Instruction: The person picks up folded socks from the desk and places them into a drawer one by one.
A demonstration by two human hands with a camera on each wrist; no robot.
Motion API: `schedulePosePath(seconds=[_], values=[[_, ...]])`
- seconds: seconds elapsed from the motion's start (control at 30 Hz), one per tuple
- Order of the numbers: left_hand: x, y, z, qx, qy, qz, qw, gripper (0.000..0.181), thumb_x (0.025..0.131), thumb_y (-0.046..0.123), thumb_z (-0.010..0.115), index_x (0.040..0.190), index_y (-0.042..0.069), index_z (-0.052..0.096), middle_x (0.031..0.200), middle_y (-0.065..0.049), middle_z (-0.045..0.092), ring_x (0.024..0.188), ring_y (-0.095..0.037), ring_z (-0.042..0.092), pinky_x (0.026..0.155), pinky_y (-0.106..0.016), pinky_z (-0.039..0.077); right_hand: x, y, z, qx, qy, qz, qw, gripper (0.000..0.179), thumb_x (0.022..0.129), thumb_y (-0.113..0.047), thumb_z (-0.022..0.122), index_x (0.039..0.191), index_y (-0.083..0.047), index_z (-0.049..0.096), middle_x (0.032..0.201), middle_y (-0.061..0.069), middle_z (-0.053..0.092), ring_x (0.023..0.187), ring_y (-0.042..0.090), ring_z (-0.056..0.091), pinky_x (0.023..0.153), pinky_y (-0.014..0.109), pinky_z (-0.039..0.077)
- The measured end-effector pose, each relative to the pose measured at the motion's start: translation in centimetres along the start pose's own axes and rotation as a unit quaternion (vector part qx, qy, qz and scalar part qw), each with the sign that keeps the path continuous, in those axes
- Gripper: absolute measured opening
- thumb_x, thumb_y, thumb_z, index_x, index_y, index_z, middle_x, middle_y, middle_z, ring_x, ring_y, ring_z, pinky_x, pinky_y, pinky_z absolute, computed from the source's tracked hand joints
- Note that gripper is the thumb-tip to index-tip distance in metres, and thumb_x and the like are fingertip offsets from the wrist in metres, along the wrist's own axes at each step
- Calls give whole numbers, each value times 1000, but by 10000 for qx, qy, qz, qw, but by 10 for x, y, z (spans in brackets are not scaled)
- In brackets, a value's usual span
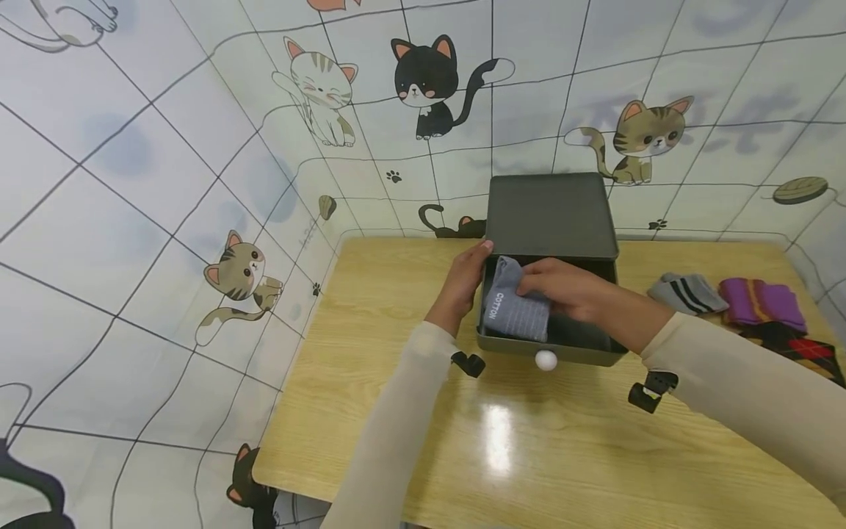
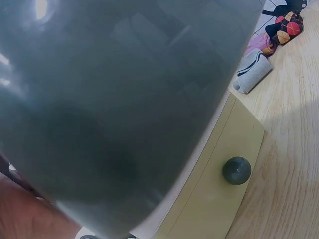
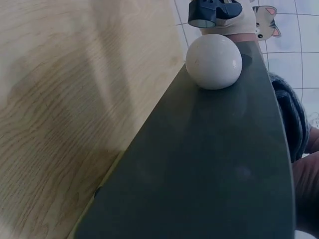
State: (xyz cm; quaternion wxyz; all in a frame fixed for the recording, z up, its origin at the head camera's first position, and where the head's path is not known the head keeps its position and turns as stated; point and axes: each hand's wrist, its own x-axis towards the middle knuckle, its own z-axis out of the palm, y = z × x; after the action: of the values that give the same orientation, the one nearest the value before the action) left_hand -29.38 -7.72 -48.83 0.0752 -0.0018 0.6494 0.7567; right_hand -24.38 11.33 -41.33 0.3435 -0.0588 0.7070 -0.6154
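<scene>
A dark grey box (image 1: pixel 588 355) with its lid (image 1: pixel 551 214) raised stands on the table, a round white knob (image 1: pixel 546 360) on its front. In the head view my right hand (image 1: pixel 568 290) pinches a folded grey-blue sock (image 1: pixel 515 312) marked COTTON, over the left part of the box opening. My left hand (image 1: pixel 463 283) lies along the box's left side, fingertips at the lid's lower corner. The right wrist view shows the box front (image 3: pixel 199 149) with the sock (image 3: pixel 289 112) behind its edge. A dark glossy surface (image 2: pixel 119 99) fills most of the left wrist view.
Right of the box lie a folded grey sock (image 1: pixel 687 294) with black stripes, a purple one (image 1: pixel 763 303) with orange stripes, and a black-and-red argyle one (image 1: pixel 803 347). The wooden table (image 1: pixel 370 294) meets a cat-patterned wall (image 1: pixel 463 169) behind and left.
</scene>
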Motion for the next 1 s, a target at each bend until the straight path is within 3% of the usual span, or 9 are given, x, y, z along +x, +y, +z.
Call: schedulePosePath(seconds=[0.27, 0.33, 0.43, 0.47, 0.53, 0.67, 0.73, 0.83, 1.0], values=[[1, 0, 1, 171, -6, 28, 9998, 55, 108, 36, 57, 149, -2, 55, 157, -10, 51, 147, -23, 45, 120, -39, 39, 15, 2, -1, -656, -314, -72, 9973, 31, 96, -2, 55, 124, 10, 57, 93, 3, 60, 79, 15, 56, 71, 31, 52], [1, 1, 1, 203, -44, 63, 9998, 55, 108, 35, 56, 148, -3, 55, 158, -11, 50, 147, -24, 45, 119, -39, 40, 17, 3, -3, -1133, -324, -185, 9929, 37, 98, -5, 55, 130, 12, 56, 100, 8, 62, 84, 18, 56, 75, 32, 50], [1, 1, 0, 243, -69, 63, 9997, 55, 109, 35, 56, 147, -3, 56, 160, -10, 48, 148, -23, 44, 119, -39, 40, 22, 5, -4, -2011, -146, -416, 9786, 50, 101, -8, 56, 143, 17, 47, 124, 25, 63, 102, 29, 61, 89, 40, 53], [1, 1, 0, 258, -60, 59, 9996, 55, 108, 35, 56, 147, -3, 57, 160, -9, 48, 148, -23, 43, 119, -39, 40, 22, 6, -3, -2358, -44, -578, 9701, 53, 101, -8, 57, 146, 18, 44, 133, 30, 60, 110, 34, 62, 94, 45, 53], [1, 1, -1, 311, -34, 48, 9995, 55, 109, 36, 56, 146, -3, 57, 160, -9, 48, 149, -23, 43, 120, -40, 39, 21, 6, 1, -3149, 293, -933, 9441, 54, 102, -9, 60, 147, 17, 45, 141, 34, 55, 121, 42, 60, 98, 53, 52], [0, 1, 1, 319, 41, 26, 9995, 55, 108, 36, 57, 147, -3, 57, 159, -9, 50, 147, -23, 45, 120, -41, 39, 18, 8, 12, -4497, 1069, -1653, 8712, 45, 99, -7, 69, 137, 13, 56, 126, 31, 67, 116, 45, 66, 93, 58, 55], [0, 1, 1, 304, 37, 19, 9995, 55, 108, 36, 57, 148, -2, 56, 158, -10, 50, 146, -23, 46, 119, -41, 39, 18, 10, 15, -4883, 1301, -1834, 8432, 43, 97, -7, 72, 134, 12, 60, 120, 28, 71, 111, 42, 69, 91, 56, 57], [0, 1, 1, 296, 20, 49, 9995, 56, 108, 36, 57, 148, -2, 55, 156, -12, 52, 144, -23, 48, 119, -40, 40, 16, 12, 19, -5139, 1484, -2039, 8200, 38, 96, -6, 74, 129, 11, 65, 119, 26, 72, 108, 41, 70, 91, 56, 58], [2, 1, 1, 314, 38, 54, 9995, 58, 107, 37, 58, 151, 0, 53, 153, -13, 55, 142, -24, 51, 117, -40, 42, 7, 6, 20, -5242, 1648, -2113, 8083, 35, 97, -8, 74, 127, 9, 68, 122, 24, 72, 110, 40, 70, 92, 56, 57]])
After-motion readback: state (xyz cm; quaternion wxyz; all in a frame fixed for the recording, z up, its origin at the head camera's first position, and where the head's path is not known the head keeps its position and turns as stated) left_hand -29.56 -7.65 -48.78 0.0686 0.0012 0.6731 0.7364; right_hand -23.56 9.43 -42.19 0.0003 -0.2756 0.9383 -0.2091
